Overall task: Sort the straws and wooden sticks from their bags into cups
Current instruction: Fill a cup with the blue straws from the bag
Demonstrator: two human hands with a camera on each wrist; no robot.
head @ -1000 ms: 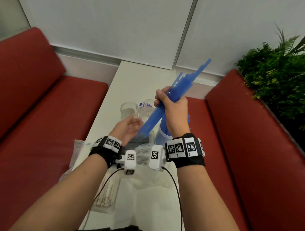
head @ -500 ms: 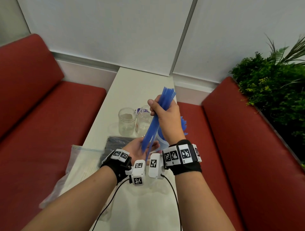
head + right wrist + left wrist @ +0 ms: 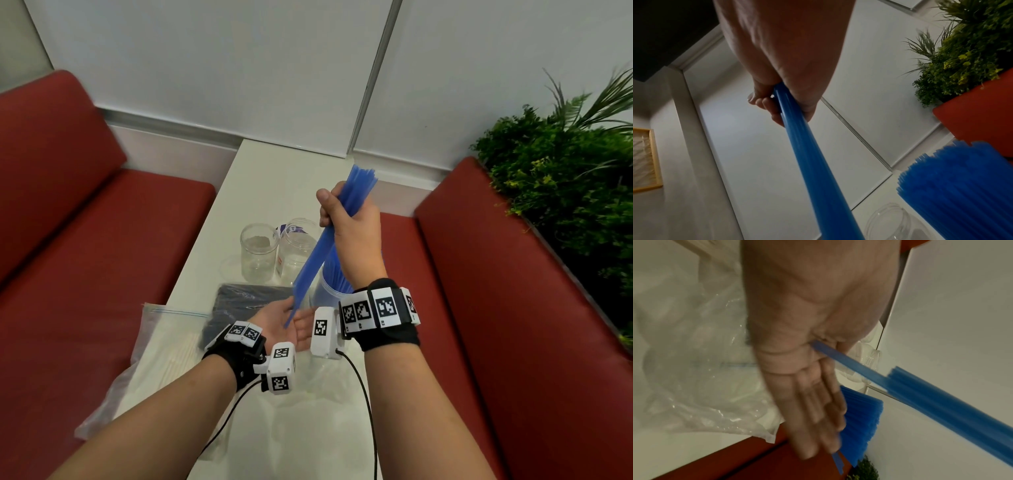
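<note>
My right hand (image 3: pixel 346 219) grips a bundle of blue straws (image 3: pixel 317 253) upright above the table; its fingers wrap the bundle (image 3: pixel 797 123) in the right wrist view. The lower straw ends stand on the flat palm of my left hand (image 3: pixel 287 322), whose fingers (image 3: pixel 818 418) lie straight. Behind my right wrist a clear cup (image 3: pixel 329 294) holds more blue straws (image 3: pixel 962 186). Two empty clear cups (image 3: pixel 258 251) (image 3: pixel 294 250) stand farther back. A zip bag with pale sticks (image 3: pixel 171 349) lies at the left.
A dark folded cloth (image 3: pixel 239 308) lies in front of the cups. A crumpled clear bag (image 3: pixel 694 369) sits under my wrists. The narrow white table (image 3: pixel 274 178) runs between red sofa seats (image 3: pixel 102 257); a green plant (image 3: pixel 565 171) stands at the right.
My right hand tipped the straw bundle from slanting up-right to nearly upright. My left hand drew back from the cups and turned palm up under the lower straw ends.
</note>
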